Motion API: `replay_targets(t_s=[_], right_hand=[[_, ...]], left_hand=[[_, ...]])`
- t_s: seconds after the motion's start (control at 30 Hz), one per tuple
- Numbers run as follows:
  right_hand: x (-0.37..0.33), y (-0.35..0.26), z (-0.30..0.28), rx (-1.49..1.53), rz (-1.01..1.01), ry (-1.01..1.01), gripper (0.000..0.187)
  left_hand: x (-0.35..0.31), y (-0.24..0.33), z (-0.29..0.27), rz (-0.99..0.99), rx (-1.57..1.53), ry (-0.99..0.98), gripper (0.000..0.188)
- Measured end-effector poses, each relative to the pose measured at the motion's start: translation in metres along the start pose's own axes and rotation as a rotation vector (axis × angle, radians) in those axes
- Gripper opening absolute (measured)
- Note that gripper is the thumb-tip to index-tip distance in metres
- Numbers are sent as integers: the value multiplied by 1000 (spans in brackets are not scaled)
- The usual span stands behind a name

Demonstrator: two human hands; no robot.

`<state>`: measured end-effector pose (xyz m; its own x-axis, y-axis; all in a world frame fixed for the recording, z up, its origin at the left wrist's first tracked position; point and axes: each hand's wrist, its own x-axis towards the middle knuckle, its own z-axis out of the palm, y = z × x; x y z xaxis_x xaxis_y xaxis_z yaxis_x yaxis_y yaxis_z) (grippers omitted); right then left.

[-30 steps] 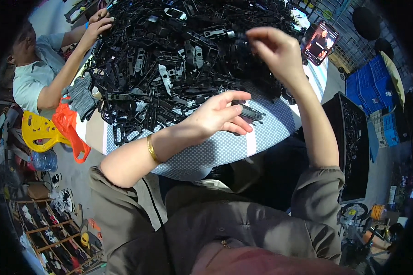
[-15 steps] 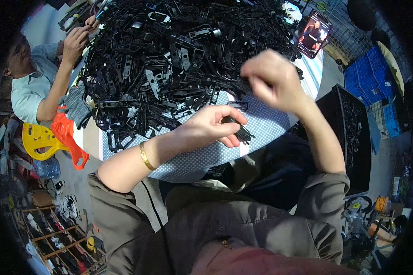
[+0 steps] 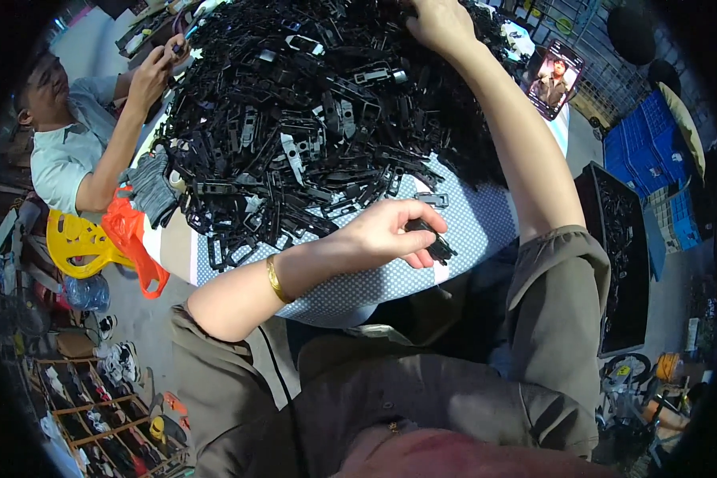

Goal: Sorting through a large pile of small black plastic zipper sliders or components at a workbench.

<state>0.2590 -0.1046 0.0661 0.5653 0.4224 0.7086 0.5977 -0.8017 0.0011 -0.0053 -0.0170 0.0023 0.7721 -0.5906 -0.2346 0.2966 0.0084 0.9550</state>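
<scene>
At right, black bin (image 3: 628,333), parts (image 3: 616,215) inside

The right hand (image 3: 442,22) is partly cut off by the top edge, as is the heap of dark parts (image 3: 295,119), so whatever its fingers hold cannot be told. Fingers of the left hand (image 3: 390,231) partly hide some black pieces (image 3: 441,250); the small object (image 3: 177,50) in a co-worker's hands (image 3: 153,72) is too tiny to identify.
</scene>
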Motion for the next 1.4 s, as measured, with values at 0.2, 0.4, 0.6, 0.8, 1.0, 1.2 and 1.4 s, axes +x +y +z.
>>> replay_targets(t_s=[0.2,0.4,0.6,0.8,1.0,1.2,1.4], right_hand=[[11,-16,-4,169,-133,144,18],[9,-37,-5,112,-33,83,22],[15,-34,-15,389,283,17,26],[-82,-30,-98,650,-71,-214,21],[-164,-38,-136,1129,297,-553,18],[-180,-56,-113,1131,238,-458,34],[-191,-67,-103,895,77,-107,33]], left_hand=[[-3,-3,-1,-20,46,2,24],[-2,-4,-1,-13,49,0,24],[-1,-8,-8,-20,-118,-8,24],[-5,2,-4,-8,-169,129,29],[-6,1,-7,235,-356,280,36],[-4,-4,-4,288,-294,339,34],[-6,0,-1,328,-312,397,35]])
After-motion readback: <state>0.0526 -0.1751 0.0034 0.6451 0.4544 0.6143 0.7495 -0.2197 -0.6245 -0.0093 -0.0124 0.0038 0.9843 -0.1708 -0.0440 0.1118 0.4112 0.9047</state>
